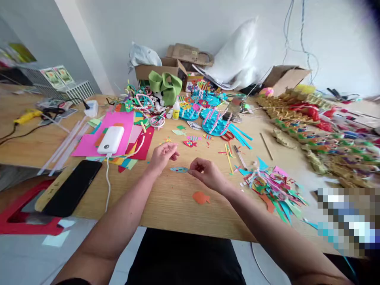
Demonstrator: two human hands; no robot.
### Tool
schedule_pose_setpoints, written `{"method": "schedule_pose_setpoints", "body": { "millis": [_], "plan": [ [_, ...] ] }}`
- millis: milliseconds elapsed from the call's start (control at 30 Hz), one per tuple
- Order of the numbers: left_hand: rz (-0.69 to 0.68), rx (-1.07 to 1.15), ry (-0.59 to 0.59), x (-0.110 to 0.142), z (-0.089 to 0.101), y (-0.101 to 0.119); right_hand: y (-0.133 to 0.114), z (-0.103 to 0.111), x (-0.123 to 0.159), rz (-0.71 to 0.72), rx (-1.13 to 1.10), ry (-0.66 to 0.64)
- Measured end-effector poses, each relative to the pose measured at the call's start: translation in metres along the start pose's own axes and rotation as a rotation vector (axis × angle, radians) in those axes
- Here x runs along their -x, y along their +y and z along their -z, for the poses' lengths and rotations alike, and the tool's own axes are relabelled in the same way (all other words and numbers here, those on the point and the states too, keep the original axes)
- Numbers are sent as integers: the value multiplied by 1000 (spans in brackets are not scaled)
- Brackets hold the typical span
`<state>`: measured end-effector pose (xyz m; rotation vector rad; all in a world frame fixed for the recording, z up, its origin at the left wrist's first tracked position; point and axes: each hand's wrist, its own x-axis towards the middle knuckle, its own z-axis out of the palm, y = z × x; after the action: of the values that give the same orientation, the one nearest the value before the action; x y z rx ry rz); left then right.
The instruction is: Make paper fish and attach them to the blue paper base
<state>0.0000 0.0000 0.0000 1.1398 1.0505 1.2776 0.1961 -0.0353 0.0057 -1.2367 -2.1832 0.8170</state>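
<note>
My right grip [206, 172] pinches one end of the patterned blue paper fish [178, 170]; whether my curled left grip [162, 156] holds anything, I can't tell. Beyond both, the red fish [190, 143] looks finished; nearer me, the orange fish [201, 197] seems undecorated

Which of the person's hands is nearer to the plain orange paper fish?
Right. The right hand is just beyond the orange paper fish; the left hand is farther away, beyond it and off to the left.

Right hand [208, 173] pinches blue fish [179, 170] at one end; left hand [163, 156] near (orange fish [201, 198] lies on table [169, 202]).
</note>
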Motion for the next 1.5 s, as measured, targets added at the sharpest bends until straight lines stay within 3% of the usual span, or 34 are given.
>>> {"method": "schedule_pose_setpoints", "body": {
  "millis": [167,267,500,767,867,1000,1067,1167,1300,1500],
  "plan": [
    [-12,-3,1,-2,1,-4,-15,-10,28,416,389,-74],
    [-24,-26,-19,-2,1,-5,-16,-10,37,529,547,-157],
    [-33,-54,-34,-3,1,-9,-24,0,44,475,515,-337],
    [-30,-96,-36,-3,2,-11,-34,-12,44,479,430,-337],
    [-36,-132,-33,-3,3,-12,-31,-7,36,458,367,-300],
    [-40,-152,-1,-5,3,-16,-4,12,-1,325,273,-62],
    [-44,-160,19,-6,3,-18,19,22,-29,120,259,62],
    [-58,-176,39,-7,3,-19,53,30,-69,-303,243,101],
    [-71,-203,35,-7,4,-18,76,30,-101,-419,263,129],
    [-79,-228,18,-6,5,-21,74,25,-111,-466,270,119]
  ]
}}
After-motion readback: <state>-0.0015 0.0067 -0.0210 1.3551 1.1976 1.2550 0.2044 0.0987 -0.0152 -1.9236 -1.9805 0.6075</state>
